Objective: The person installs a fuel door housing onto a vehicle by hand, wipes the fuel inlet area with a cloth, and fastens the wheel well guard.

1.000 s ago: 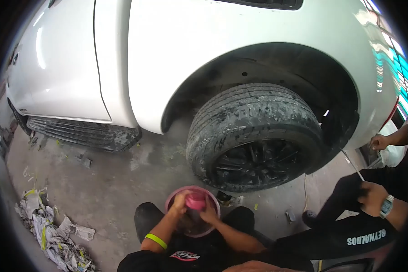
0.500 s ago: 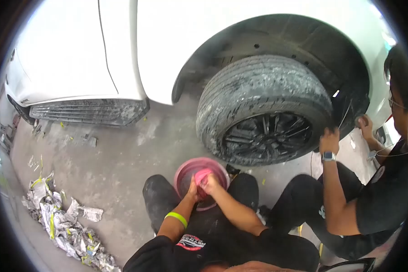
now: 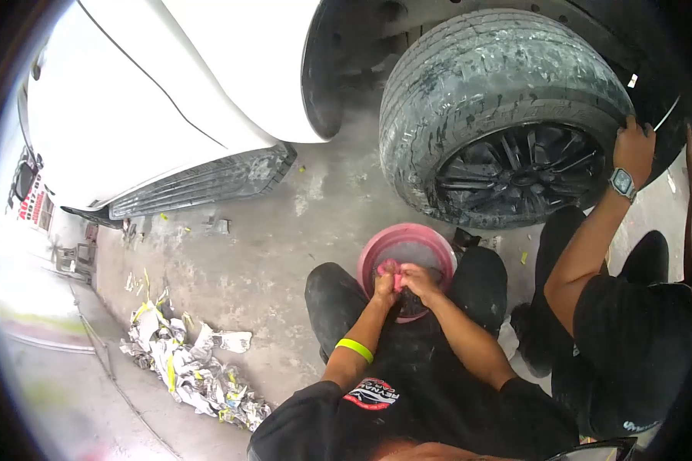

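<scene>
Both your hands are over the pink basin point(image 3: 367, 250), between your left knee point(image 3: 331, 292) and right knee point(image 3: 480, 275). Left hand point(image 3: 384, 287): fingers curled shut around the pink cloth point(image 3: 390, 268), or something soft like it; most of the pink shows at its top. Right hand point(image 3: 420, 281): fingers bent in against the cloth from the other side, little gap. Exact finger wrap hidden on both.

Basin looks to hold cloudy liquid, dark patch near you; can't tell what that is.

Risks, my read:
- Wet cloth slips if the two grips pull unevenly; it would drop back in and splash your trousers.
- Knees are close to the rim. A shift in your seat could knock the basin.
- Lift the cloth outside the rim and it drips on the dusty floor point(image 3: 277, 253). Grit sticks if it lands there.
- Tire point(image 3: 507, 69) is dirty and just past the basin; a wide swing forward could brush it.
- Co-worker's hand point(image 3: 635, 152) is up at the tire's edge by a thin pale rod point(image 3: 667, 114). Anything knocked loose there could fall near you.

Crumpled paper point(image 3: 177, 357) is well off to your left.
</scene>
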A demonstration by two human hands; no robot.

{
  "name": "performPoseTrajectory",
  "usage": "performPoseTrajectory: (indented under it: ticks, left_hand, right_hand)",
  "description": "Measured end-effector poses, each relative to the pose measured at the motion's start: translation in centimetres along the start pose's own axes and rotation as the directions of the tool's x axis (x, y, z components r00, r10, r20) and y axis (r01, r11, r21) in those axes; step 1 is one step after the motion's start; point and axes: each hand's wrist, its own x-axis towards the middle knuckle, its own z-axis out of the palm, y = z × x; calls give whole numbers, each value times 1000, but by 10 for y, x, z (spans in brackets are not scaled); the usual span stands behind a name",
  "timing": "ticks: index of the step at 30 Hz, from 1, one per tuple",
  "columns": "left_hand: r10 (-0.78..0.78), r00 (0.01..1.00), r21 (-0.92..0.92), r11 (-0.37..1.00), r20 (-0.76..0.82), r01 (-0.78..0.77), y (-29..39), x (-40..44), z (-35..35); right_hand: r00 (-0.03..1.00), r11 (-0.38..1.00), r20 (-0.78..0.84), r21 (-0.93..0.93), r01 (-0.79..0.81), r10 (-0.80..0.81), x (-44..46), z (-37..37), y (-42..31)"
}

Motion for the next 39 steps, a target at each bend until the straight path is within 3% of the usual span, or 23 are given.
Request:
performPoseTrajectory:
  ticks: [2,3,4,6,7,8,10,11,15,17,21,23,25,27,28,29,30,31,33,34,36,37,39]
  left_hand:
    - [-8,991,126,992,-131,24,17,-5,13]
    - [71,982,196,980,-177,-35,19,-10,24]
    - [78,983,200,979,-166,-44,26,-14,34]
    - [-99,967,400,897,-236,190,36,-11,46]
    - [-59,972,389,910,-228,146,15,17,30]
    - [-166,984,297,944,62,140,-1,49,4]
    - [-330,710,169,942,622,289,-28,105,-45]
    - [-426,834,151,905,350,399,3,46,13]
    - [-523,651,220,843,549,492,44,-4,43]
    - [-290,862,304,938,416,169,17,-1,28]
    - [-352,861,208,933,367,293,27,-24,35]
    - [-507,665,85,825,548,559,41,-35,42]
    - [-523,680,103,825,514,556,53,-44,41]
    - [-515,708,183,850,482,494,62,-50,42]
    - [-495,713,241,868,496,434,68,-50,41]
    - [-463,789,272,884,404,380,69,-40,31]
    - [-408,858,305,898,313,316,70,-28,20]
    - [-464,814,325,875,351,359,80,-22,11]
    - [-530,766,398,832,362,387,105,-23,24]
    - [-542,773,447,811,331,377,113,-28,30]
    - [-569,742,481,792,356,376,114,-7,20]
    - [-579,726,504,782,371,366,113,0,12]
    - [-647,635,547,741,423,390,118,-6,22]
  right_hand:
    - [952,808,-199,584,-77,234,4,-4,-9]
    - [946,929,-299,369,-3,122,6,-6,-11]
    - [945,929,-307,369,11,111,5,-5,-12]
    - [960,979,-275,202,9,48,7,-1,-14]
    - [954,968,-299,244,60,16,22,6,6]
    - [949,967,-316,241,79,1,20,4,0]
    - [930,981,-365,190,30,42,10,-1,-15]
    - [926,982,-376,187,35,39,23,0,11]
    - [892,971,-445,234,36,74,36,-13,26]
    - [875,966,-477,255,41,89,35,-11,26]
    - [840,956,-531,289,58,110,40,1,39]
    - [824,961,-560,266,76,89,48,9,48]
    - [813,986,-581,146,83,17,54,16,53]
    - [923,991,-372,-116,59,-99,-12,-7,-26]
    - [863,946,-445,-306,104,-239,38,0,48]
    - [940,972,-324,-234,27,-104,-20,-14,-36]
    - [952,974,-270,-207,88,-144,-12,-15,-36]
    - [959,970,-207,-186,156,-194,-7,-17,-30]
    - [771,797,-307,-459,394,-558,-17,-13,-29]
    - [766,802,-332,-465,375,-550,-28,-20,-30]
    - [708,547,-1,-636,545,-706,-40,-24,-36]
    - [808,438,173,-767,469,-563,-45,-25,-37]
    - [781,398,201,-770,499,-591,-46,-23,-35]
